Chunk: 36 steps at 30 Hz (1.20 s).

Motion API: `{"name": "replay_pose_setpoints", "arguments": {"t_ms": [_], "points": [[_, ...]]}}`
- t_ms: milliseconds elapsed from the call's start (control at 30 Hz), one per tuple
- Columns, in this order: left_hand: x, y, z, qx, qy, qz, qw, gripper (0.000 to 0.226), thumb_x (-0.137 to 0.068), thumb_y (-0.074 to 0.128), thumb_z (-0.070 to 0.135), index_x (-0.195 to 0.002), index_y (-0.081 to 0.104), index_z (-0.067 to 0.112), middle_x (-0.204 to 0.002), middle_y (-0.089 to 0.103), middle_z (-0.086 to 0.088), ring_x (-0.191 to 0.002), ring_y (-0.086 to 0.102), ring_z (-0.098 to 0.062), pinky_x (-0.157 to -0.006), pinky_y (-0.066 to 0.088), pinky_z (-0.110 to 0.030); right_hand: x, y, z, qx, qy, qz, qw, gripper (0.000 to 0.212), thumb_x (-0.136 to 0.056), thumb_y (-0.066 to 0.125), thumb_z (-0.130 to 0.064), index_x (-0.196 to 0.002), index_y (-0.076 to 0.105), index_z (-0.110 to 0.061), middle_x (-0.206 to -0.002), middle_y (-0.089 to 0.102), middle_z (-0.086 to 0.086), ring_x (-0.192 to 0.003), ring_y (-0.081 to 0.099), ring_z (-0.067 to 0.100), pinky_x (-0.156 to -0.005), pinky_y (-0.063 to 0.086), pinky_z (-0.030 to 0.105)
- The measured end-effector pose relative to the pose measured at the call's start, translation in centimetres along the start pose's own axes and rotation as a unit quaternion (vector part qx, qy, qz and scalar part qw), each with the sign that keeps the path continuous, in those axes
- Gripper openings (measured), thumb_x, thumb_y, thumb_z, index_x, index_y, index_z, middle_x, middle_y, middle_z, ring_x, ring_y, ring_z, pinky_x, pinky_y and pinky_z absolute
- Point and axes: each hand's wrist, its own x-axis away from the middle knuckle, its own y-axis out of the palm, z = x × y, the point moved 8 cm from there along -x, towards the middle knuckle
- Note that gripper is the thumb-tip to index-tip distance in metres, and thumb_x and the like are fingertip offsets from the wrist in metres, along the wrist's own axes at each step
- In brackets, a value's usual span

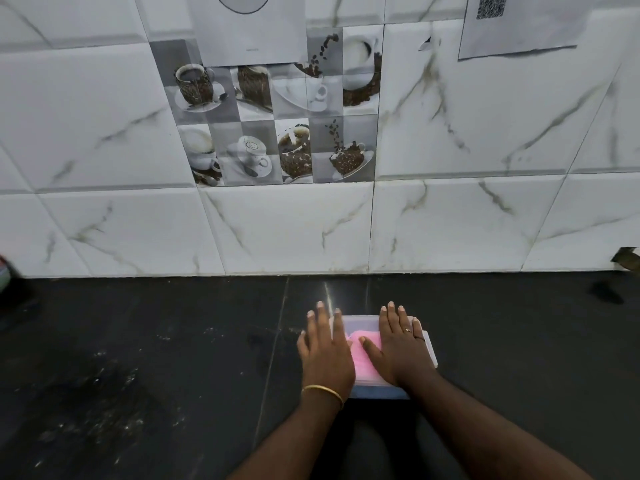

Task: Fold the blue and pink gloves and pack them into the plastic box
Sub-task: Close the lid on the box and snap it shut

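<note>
Head view first: marble-veined white wall tiles (450,216) rise beyond both hands, with a panel of coffee-cup picture tiles (273,126) above them and two paper sheets stuck higher up, one (519,26) carrying a square code, up and to the right of my right hand. A dark, blurred object (5,275) sits at the far left edge, well apart from my left hand. Nothing blocks my sight of the work except my own hands.

My left hand (325,348) lies flat, fingers straight and spread, over the left rim of the plastic box (429,344); a gold bangle (323,393) circles that wrist. My right hand (398,344) lies flat too, fingers straight and close together, pressing down inside the box, with rings on two fingers. The pink glove (362,358) shows between the two hands, under both palms, inside the box. A strip of blue (377,392), presumably the blue glove, shows through the near wall, beneath the pink.

The box is clear, rectangular, round-cornered. The pink fabric looks soft and fuzzy. The counter (138,358) is glossy black stone, dusty, with a seam beside my left hand.
</note>
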Motion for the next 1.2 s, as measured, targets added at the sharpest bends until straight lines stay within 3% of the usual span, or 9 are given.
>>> {"name": "replay_pose_setpoints", "arguments": {"t_ms": [100,200,267,400,500,700,900,1100,1200], "points": [[-1.2,1.3,3.4,-0.017,0.160,-0.086,0.983,0.059,-0.096,0.033,0.045,-0.149,0.031,0.019,-0.159,0.025,-0.006,-0.146,0.024,-0.025,-0.112,0.029,-0.047,1.0,-1.7,-0.3,-0.002,-0.009,0.049,0.999,0.061,-0.100,0.026,-0.043,-0.155,0.023,-0.015,-0.163,0.020,0.005,-0.152,0.010,0.023,-0.123,0.007,0.042],[-2.7,2.8,5.0,0.018,0.153,-0.155,0.976,0.079,-0.087,0.013,0.067,-0.152,0.017,0.023,-0.162,0.014,-0.001,-0.150,0.010,-0.022,-0.117,0.018,-0.047,3.3,-4.1,1.3,-0.122,0.062,0.199,0.970,0.047,-0.095,0.050,-0.024,-0.141,0.051,-0.015,-0.148,0.049,0.005,-0.144,0.036,0.026,-0.119,0.025,0.044],[-3.1,4.1,6.4,0.007,0.163,-0.196,0.967,0.088,-0.080,0.007,0.077,-0.153,0.011,0.028,-0.163,0.004,0.000,-0.150,0.002,-0.025,-0.118,0.012,-0.051,4.9,-4.1,4.3,-0.261,0.184,0.245,0.915,0.043,-0.095,0.054,-0.019,-0.137,0.055,-0.011,-0.141,0.056,0.009,-0.135,0.047,0.029,-0.113,0.037,0.045],[-2.4,6.7,7.7,-0.042,0.183,-0.245,0.951,0.098,-0.072,0.005,0.087,-0.153,0.001,0.032,-0.163,-0.008,0.003,-0.149,-0.010,-0.028,-0.117,0.001,-0.054,6.4,0.2,8.3,-0.498,0.349,0.077,0.790,0.055,-0.097,0.051,-0.042,-0.139,0.048,-0.007,-0.136,0.057,0.015,-0.124,0.055,0.031,-0.106,0.044,0.046],[-2.1,7.3,7.5,-0.043,0.171,-0.232,0.957,0.105,-0.065,0.003,0.092,-0.152,-0.003,0.035,-0.162,-0.010,0.006,-0.149,-0.014,-0.024,-0.118,-0.004,-0.053,6.2,1.2,8.0,-0.547,0.320,-0.029,0.773,0.055,-0.094,0.049,-0.055,-0.112,0.068,-0.006,-0.109,0.071,0.011,-0.100,0.066,0.025,-0.095,0.052,0.045],[-2.2,7.5,7.6,-0.054,0.173,-0.224,0.957,0.107,-0.061,-0.001,0.094,-0.152,-0.006,0.037,-0.161,-0.015,0.008,-0.148,-0.017,-0.024,-0.117,-0.006,-0.053,6.8,2.4,7.0,-0.647,0.340,-0.099,0.675,0.049,-0.090,0.051,-0.062,-0.108,0.066,-0.019,-0.101,0.073,0.003,-0.092,0.065,0.018,-0.068,0.048,0.030],[-2.3,7.7,7.7,-0.062,0.174,-0.220,0.958,0.109,-0.059,-0.004,0.095,-0.151,-0.006,0.038,-0.161,-0.016,0.008,-0.149,-0.015,-0.025,-0.117,-0.006,-0.053,6.2,2.0,7.8,-0.671,0.331,-0.029,0.663,0.042,-0.088,0.066,-0.043,-0.109,0.064,-0.006,-0.099,0.074,0.010,-0.087,0.071,0.022,-0.067,0.058,0.028],[-2.3,7.6,7.7,-0.060,0.173,-0.217,0.959,0.110,-0.057,-0.003,0.096,-0.151,-0.004,0.038,-0.161,-0.015,0.008,-0.149,-0.013,-0.025,-0.117,-0.006,-0.053,6.0,0.6,8.7,-0.635,0.313,0.036,0.705,0.020,-0.084,0.074,-0.030,-0.092,0.062,-0.017,-0.093,0.070,0.005,-0.086,0.069,0.019,-0.072,0.062,0.033],[-2.3,7.6,7.6,-0.056,0.172,-0.217,0.959,0.111,-0.057,-0.003,0.096,-0.151,-0.005,0.038,-0.161,-0.014,0.008,-0.149,-0.013,-0.025,-0.117,-0.006,-0.053,5.3,0.2,8.5,-0.625,0.286,0.031,0.726,0.009,-0.088,0.070,-0.025,-0.092,0.066,-0.018,-0.091,0.073,0.003,-0.084,0.070,0.016,-0.063,0.059,0.024]]}}
